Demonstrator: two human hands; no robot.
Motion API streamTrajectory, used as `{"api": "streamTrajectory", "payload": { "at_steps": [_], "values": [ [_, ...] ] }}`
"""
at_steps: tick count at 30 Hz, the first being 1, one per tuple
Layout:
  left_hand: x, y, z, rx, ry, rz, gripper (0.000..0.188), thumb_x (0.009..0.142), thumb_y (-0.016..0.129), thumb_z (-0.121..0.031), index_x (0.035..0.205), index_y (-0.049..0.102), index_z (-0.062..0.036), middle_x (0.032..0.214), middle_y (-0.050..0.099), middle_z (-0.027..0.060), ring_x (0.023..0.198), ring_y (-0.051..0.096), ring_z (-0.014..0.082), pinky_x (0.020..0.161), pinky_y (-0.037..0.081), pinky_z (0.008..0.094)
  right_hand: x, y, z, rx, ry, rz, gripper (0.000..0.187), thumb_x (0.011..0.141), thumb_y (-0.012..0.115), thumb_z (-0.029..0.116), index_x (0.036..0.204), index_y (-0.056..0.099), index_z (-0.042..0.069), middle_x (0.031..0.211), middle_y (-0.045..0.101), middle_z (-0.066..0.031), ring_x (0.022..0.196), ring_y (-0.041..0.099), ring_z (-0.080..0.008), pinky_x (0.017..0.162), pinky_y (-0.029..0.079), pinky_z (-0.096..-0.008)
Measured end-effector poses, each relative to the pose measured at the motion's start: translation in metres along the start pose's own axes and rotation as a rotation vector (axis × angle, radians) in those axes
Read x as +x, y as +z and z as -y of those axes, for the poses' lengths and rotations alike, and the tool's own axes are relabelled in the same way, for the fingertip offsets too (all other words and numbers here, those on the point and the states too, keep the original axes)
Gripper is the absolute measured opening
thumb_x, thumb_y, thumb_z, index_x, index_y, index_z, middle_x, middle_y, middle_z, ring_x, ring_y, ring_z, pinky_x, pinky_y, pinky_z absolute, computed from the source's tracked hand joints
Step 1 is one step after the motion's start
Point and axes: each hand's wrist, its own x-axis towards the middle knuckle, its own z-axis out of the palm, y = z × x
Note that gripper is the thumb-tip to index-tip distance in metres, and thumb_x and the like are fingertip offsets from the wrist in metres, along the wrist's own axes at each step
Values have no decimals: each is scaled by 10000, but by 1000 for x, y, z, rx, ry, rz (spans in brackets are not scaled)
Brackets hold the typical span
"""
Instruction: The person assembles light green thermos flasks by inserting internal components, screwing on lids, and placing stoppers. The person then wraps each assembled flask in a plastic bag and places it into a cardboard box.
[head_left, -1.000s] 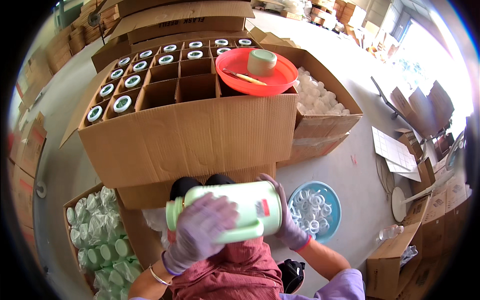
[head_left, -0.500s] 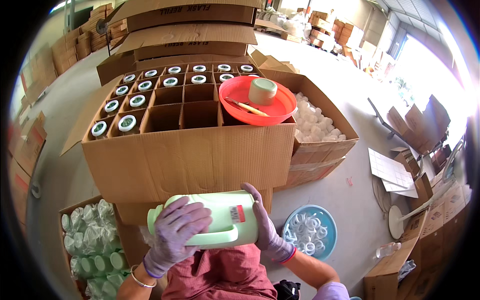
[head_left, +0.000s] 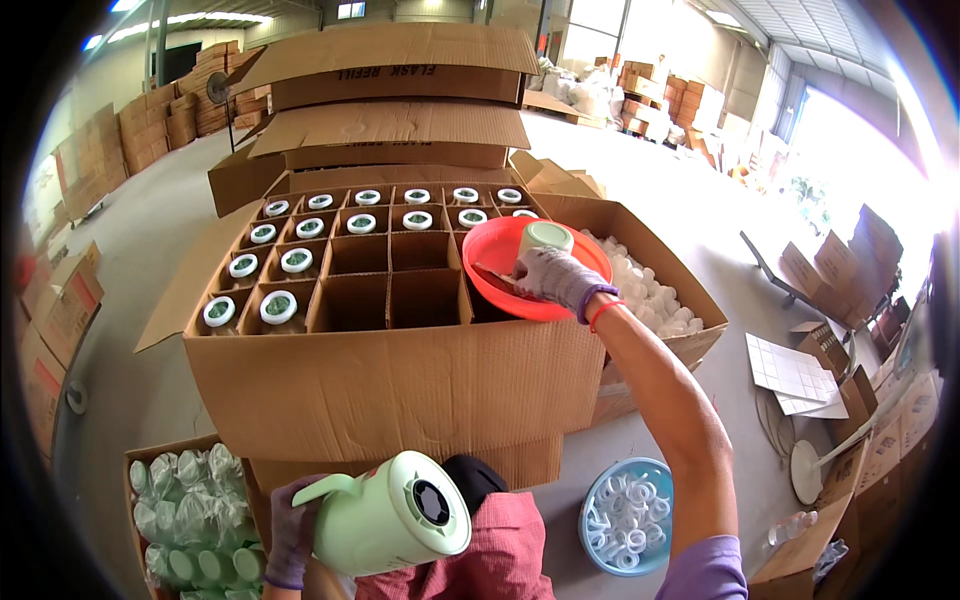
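My left hand (head_left: 290,530), in a grey-purple glove, holds a pale green plastic flask body (head_left: 365,525) on its side, close to my lap. The flask's handle (head_left: 328,487) points toward that hand. Its round end, with a dark opening in the centre, faces right. My gloved right hand (head_left: 560,277) reaches into a shallow red basin (head_left: 590,250). Its fingers are closed at a slim wooden-handled tool (head_left: 492,276), mostly hidden under them. Beside the hand in the basin stands a pale green round cap (head_left: 547,236).
A divided carton (head_left: 400,375) holds several glass flask liners with white-ringed tops. Right of it is a box of small white pieces (head_left: 650,295). A blue basin (head_left: 590,540) of white rings stands on the floor, and a carton of bagged green parts (head_left: 195,510) at lower left.
My right hand has left the flask and moved up into the red basin. The flask, now in my left hand alone, has turned so its round end shows. The view has shifted.
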Motion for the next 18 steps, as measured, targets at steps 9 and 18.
{"api": "streamTrajectory", "payload": {
  "at_steps": [9, 18],
  "values": [
    [5, -5, 7, -18, -43, 11, 333, 885, 702, -240, 1031, 714, 60, 903, 732, 92, 817, 668, 134, 741, 531, 269, -3, 13, -4, -193, 152, -227, 195, 825, 626, 194, 920, 718, 52, 817, 708, -159, 832, 695, -309, 673, 532, -414],
    [2, 7, -12, -17, -70, 31, 336, 905, 681, -249, 1037, 714, 58, 897, 732, 82, 798, 658, 119, 721, 525, 267, 10, 13, 23, -112, 30, -140, 302, 865, 583, 302, 908, 739, 47, 914, 717, -209, 875, 708, -351, 740, 556, -453]
  ]
}}
